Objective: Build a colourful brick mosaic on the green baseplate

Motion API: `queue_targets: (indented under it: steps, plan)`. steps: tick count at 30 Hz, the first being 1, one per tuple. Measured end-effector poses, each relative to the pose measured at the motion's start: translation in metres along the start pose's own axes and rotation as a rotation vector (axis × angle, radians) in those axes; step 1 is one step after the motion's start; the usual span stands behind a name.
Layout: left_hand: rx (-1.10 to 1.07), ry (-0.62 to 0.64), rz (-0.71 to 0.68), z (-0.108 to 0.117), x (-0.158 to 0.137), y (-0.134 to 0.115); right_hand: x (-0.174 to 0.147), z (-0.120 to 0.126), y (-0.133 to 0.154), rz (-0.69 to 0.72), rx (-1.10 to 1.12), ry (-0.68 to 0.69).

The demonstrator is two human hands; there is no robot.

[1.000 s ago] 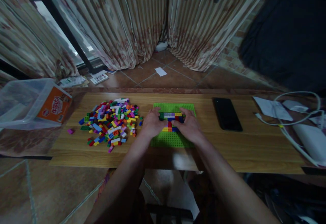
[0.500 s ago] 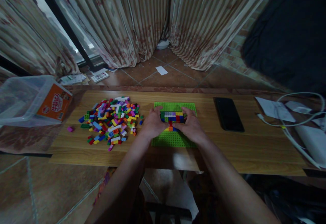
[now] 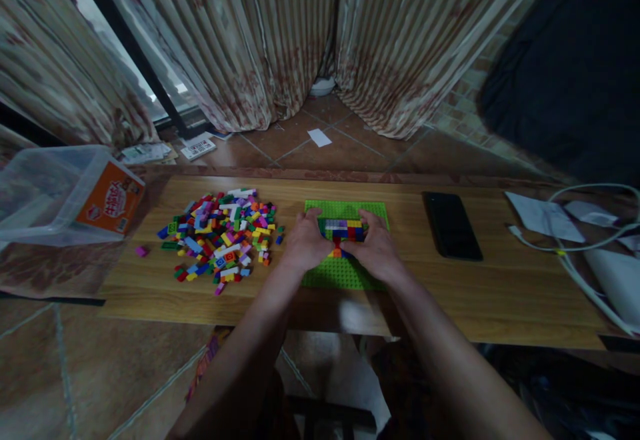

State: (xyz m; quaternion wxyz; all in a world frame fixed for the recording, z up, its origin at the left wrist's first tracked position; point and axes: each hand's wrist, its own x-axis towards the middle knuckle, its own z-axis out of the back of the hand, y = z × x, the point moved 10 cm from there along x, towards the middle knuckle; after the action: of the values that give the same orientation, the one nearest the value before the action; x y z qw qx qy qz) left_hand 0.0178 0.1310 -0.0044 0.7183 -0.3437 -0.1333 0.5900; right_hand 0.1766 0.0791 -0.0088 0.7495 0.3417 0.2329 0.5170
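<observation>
A block of joined toy bricks (image 3: 345, 228), in blue, red, yellow, grey and green, stands on the light green baseplate (image 3: 345, 279). My left hand (image 3: 309, 240) is wrapped about its left side, thumb at the near edge. On the opposite side my right hand (image 3: 374, 243) grips it the same way, its thumb almost meeting the left one. Small orange, yellow and blue bricks show by the thumbs. Both palms and parts of the block's ends are hidden.
Left of the baseplate lies a heap of loose bricks (image 3: 220, 233) on the wooden table (image 3: 510, 300). A clear plastic bin (image 3: 55, 193) stands at the left end. To the right are a black phone (image 3: 453, 225) and white cables (image 3: 570, 250).
The whole view has shifted slightly. Both hands stay around the brick block on the baseplate, with hardly any visible movement.
</observation>
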Motion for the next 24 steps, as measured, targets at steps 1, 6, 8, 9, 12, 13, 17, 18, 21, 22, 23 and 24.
queue_targets:
  steps: [1, 6, 8, 9, 12, 13, 17, 18, 21, 22, 23, 24]
  plan:
    - [-0.009, -0.004, -0.001, 0.0, 0.0, 0.0, 0.0, 0.0, 0.0, 0.0, 0.002, 0.001]
    - [-0.008, -0.018, -0.014, 0.001, 0.0, -0.002, -0.001, 0.0, 0.003, 0.008, 0.022, -0.018]
    - [-0.013, -0.016, -0.024, 0.002, -0.001, -0.003, -0.002, 0.0, 0.002, 0.008, 0.026, -0.009]
    - [-0.019, -0.013, -0.03, 0.002, -0.002, -0.003, -0.002, -0.001, 0.001, 0.007, 0.031, -0.001]
    - [-0.035, 0.002, -0.065, 0.003, -0.004, -0.001, -0.001, 0.001, -0.006, 0.003, 0.088, 0.004]
    - [-0.046, 0.007, -0.085, 0.003, -0.003, 0.0, 0.001, 0.003, -0.01, -0.006, 0.135, -0.002]
    - [-0.158, 0.021, -0.125, 0.003, 0.005, 0.012, 0.011, 0.015, -0.032, -0.121, 0.395, -0.066]
    - [-0.191, 0.018, -0.119, 0.003, 0.008, 0.017, 0.013, 0.02, -0.036, -0.148, 0.434, -0.102]
    - [-0.247, -0.007, -0.108, 0.003, 0.017, 0.024, 0.017, 0.036, -0.038, -0.166, 0.477, -0.208]
    - [-0.247, -0.019, -0.108, 0.004, 0.018, 0.024, 0.017, 0.04, -0.037, -0.158, 0.483, -0.223]
    - [-0.24, -0.029, -0.105, 0.005, 0.018, 0.023, 0.017, 0.041, -0.035, -0.151, 0.486, -0.224]
    - [-0.227, -0.035, -0.099, 0.005, 0.017, 0.022, 0.016, 0.042, -0.033, -0.147, 0.482, -0.213]
